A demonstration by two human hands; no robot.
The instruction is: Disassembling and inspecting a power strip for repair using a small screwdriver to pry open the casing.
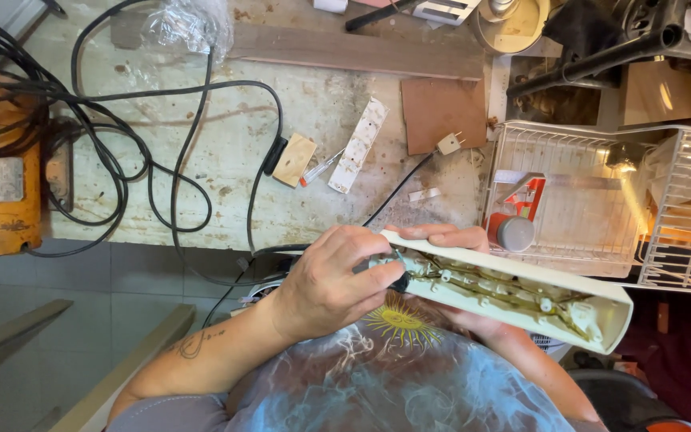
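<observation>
Left hand [333, 280] closed over cable end of opened power strip [513, 296], right hand [449, 238] cradling beneath, internals up for access; held near table [225, 144] edge.

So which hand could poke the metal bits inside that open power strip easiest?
Probably the left. The left hand lies on top of the open power strip, fingertips at its cable end beside the metal strips. The right hand is underneath, holding it up.

Colours at the workbench
Cream power-strip housing [521, 284], brass-coloured contacts; black cables [173, 152]; orange machine [1, 200]; white wire basket [569, 208]; possibly red container [521, 204].
</observation>
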